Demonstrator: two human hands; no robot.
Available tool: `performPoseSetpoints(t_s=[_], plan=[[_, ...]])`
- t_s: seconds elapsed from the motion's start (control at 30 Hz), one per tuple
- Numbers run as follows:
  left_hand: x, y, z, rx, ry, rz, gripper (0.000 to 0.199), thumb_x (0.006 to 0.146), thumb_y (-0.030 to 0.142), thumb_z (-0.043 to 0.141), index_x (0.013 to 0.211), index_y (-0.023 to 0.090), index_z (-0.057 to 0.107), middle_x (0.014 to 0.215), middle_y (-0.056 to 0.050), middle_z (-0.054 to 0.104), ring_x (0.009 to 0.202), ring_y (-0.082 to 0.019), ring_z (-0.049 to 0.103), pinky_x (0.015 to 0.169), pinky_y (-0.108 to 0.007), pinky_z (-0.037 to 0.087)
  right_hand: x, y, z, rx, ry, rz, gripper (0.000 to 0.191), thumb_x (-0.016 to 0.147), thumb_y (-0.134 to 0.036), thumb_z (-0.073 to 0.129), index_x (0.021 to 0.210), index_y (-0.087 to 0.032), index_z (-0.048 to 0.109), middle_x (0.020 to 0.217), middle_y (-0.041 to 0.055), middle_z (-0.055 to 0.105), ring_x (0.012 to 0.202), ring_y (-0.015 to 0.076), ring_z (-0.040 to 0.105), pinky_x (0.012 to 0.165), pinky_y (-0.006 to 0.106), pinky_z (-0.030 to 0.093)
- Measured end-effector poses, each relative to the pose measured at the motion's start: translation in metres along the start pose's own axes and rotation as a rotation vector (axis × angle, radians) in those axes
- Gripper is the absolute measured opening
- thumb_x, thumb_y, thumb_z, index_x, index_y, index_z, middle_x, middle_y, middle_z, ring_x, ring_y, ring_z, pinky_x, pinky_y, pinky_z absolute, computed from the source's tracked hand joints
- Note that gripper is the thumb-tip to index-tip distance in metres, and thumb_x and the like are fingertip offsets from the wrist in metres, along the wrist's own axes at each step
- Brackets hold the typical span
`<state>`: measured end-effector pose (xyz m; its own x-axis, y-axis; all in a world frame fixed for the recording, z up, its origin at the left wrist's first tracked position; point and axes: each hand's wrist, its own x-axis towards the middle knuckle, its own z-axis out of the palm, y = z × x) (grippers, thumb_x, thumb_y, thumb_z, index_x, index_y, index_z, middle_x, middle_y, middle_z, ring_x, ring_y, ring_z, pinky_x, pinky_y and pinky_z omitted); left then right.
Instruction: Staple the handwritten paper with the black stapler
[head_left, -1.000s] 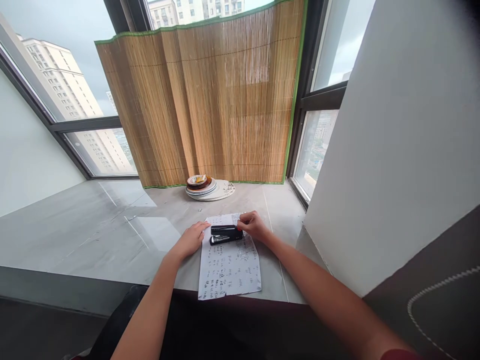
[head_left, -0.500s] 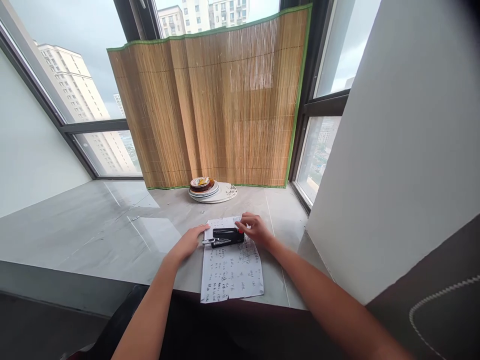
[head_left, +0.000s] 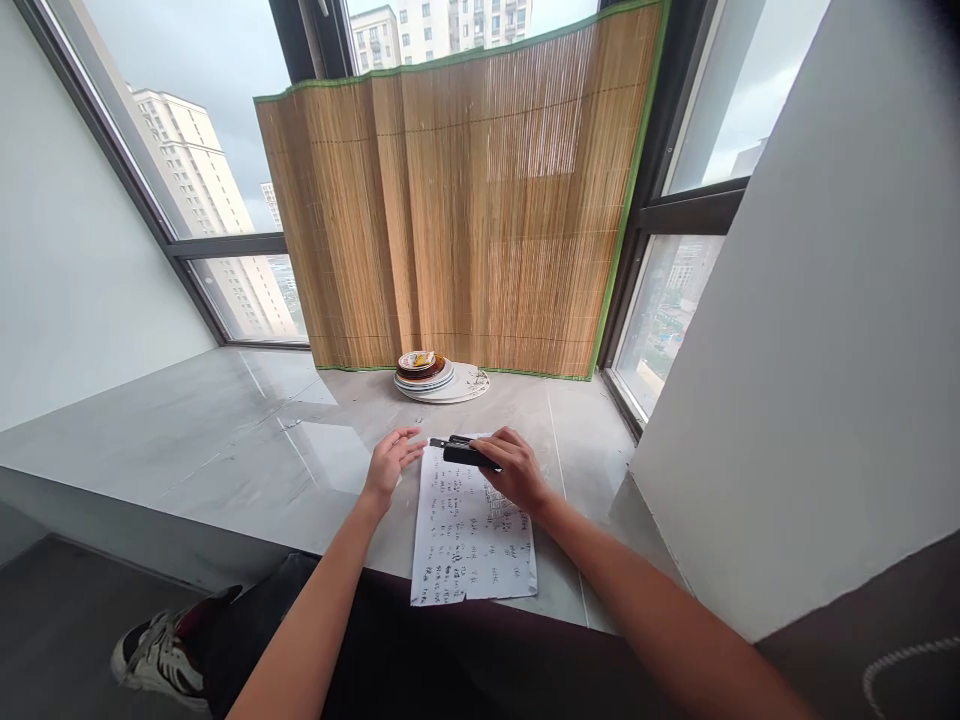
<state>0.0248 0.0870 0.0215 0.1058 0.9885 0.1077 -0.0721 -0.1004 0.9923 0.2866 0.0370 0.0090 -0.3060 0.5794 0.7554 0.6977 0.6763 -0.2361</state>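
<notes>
My right hand (head_left: 516, 468) is closed around the right end of a black stapler (head_left: 466, 453), over the upper part of a handwritten sheet of paper (head_left: 472, 550). A narrow metal part sticks out from the stapler's left end. Just left of it, my left hand (head_left: 391, 464) has its fingers apart and holds nothing. The paper lies on the grey stone ledge (head_left: 225, 440), its lower edge near the ledge's front edge.
A stack of plates (head_left: 424, 380) stands behind the paper, near a bamboo mat (head_left: 465, 220) upright against the windows. A white wall (head_left: 810, 320) rises on the right. A shoe (head_left: 161, 660) shows at the lower left.
My right hand has taken hold of the stapler, which is now turned and sits higher on the paper. My left hand has come off the paper's left edge. The view has shifted left.
</notes>
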Motion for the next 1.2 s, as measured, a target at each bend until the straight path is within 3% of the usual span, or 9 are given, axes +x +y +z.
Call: performPoseSetpoints(t_s=[0.13, 0.27, 0.47, 0.63, 0.77, 0.87, 0.93, 1.07, 1.2], plan=[[-0.003, 0.011, 0.008, -0.329, -0.191, -0.288, 0.033, 0.103, 0.033, 0.051, 0.121, 0.008, 0.063, 0.131, -0.023, 0.066, 0.109, -0.025, 0.072, 0.107, -0.039, 0.053, 0.003, -0.008, -0.004, -0.165, 0.048, -0.253, 0.031, 0.097, -0.011, 0.059, 0.124, -0.024, 0.065, 0.117, 0.0047, 0.075, 0.097, 0.0211, 0.058, 0.09, 0.039, 0.047], [-0.001, 0.017, 0.011, -0.382, -0.223, -0.391, 0.026, 0.103, 0.018, 0.048, 0.114, 0.004, 0.067, 0.114, -0.021, 0.073, 0.103, -0.021, 0.073, 0.107, -0.035, 0.053, 0.006, -0.017, -0.004, -0.307, 0.019, -0.424, 0.027, 0.099, -0.01, 0.058, 0.121, -0.024, 0.067, 0.118, 0.0032, 0.074, 0.101, 0.0196, 0.058, 0.093, 0.038, 0.046], [-0.003, 0.024, 0.014, -0.314, -0.261, -0.434, 0.02, 0.095, 0.004, 0.056, 0.104, 0.005, 0.074, 0.115, -0.017, 0.074, 0.107, -0.02, 0.072, 0.11, -0.032, 0.052, 0.006, -0.02, -0.004, -0.391, 0.031, -0.454, 0.024, 0.1, -0.013, 0.058, 0.119, -0.025, 0.068, 0.121, 0.0029, 0.073, 0.103, 0.0199, 0.058, 0.095, 0.039, 0.047], [-0.006, 0.015, 0.018, -0.243, -0.255, -0.422, 0.016, 0.093, 0.006, 0.061, 0.099, 0.007, 0.076, 0.114, -0.017, 0.075, 0.109, -0.021, 0.071, 0.11, -0.032, 0.052, 0.004, -0.019, -0.005, -0.355, 0.003, -0.452, 0.028, 0.099, -0.011, 0.059, 0.121, -0.026, 0.067, 0.12, 0.0025, 0.073, 0.102, 0.0203, 0.059, 0.095, 0.039, 0.046], [-0.009, 0.006, 0.013, -0.138, -0.14, -0.405, 0.014, 0.095, 0.008, 0.06, 0.1, 0.007, 0.073, 0.115, -0.019, 0.075, 0.107, -0.023, 0.073, 0.106, -0.035, 0.055, 0.004, -0.017, -0.002, -0.248, 0.029, -0.298, 0.036, 0.094, -0.005, 0.06, 0.121, -0.028, 0.068, 0.119, 0.002, 0.074, 0.104, 0.0215, 0.06, 0.095, 0.04, 0.045], [-0.013, 0.011, 0.006, -0.023, 0.003, -0.294, 0.016, 0.099, 0.019, 0.059, 0.106, 0.008, 0.068, 0.113, -0.021, 0.075, 0.096, -0.024, 0.076, 0.097, -0.039, 0.06, 0.005, -0.013, 0.002, -0.054, 0.104, 0.002, 0.035, 0.087, -0.006, 0.065, 0.115, -0.027, 0.071, 0.108, 0.0039, 0.077, 0.096, 0.0233, 0.062, 0.091, 0.042, 0.047], [-0.015, 0.021, 0.002, 0.036, 0.036, -0.194, 0.024, 0.098, 0.03, 0.062, 0.111, 0.01, 0.066, 0.114, -0.02, 0.075, 0.091, -0.024, 0.077, 0.09, -0.039, 0.062, 0.005, -0.01, 0.006, 0.119, 0.102, 0.214, 0.029, 0.082, -0.014, 0.072, 0.109, -0.025, 0.073, 0.098, 0.0041, 0.077, 0.09, 0.0238, 0.065, 0.085, 0.04, 0.05], [-0.012, 0.039, 0.002, 0.191, -0.002, -0.095, 0.04, 0.089, 0.048, 0.073, 0.106, 0.012, 0.071, 0.108, -0.017, 0.077, 0.077, -0.021, 0.075, 0.07, -0.032, 0.062, 0.003, -0.004, 0.013, 0.353, -0.057, 0.448, 0.023, 0.072, -0.02, 0.08, 0.094, -0.023, 0.075, 0.088, 0.001, 0.076, 0.081, 0.0217, 0.068, 0.075, 0.033, 0.051], [-0.008, 0.044, 0.013, 0.357, -0.234, -0.013, 0.042, 0.083, 0.054, 0.075, 0.089, 0.013, 0.076, 0.087, -0.012, 0.078, 0.057, -0.014, 0.064, 0.047, -0.023, 0.047, 0.005, 0.0, 0.011, 0.356, -0.158, 0.403, 0.019, 0.076, -0.03, 0.083, 0.092, -0.024, 0.075, 0.088, 0.0014, 0.074, 0.084, 0.0221, 0.066, 0.081, 0.036, 0.051]])
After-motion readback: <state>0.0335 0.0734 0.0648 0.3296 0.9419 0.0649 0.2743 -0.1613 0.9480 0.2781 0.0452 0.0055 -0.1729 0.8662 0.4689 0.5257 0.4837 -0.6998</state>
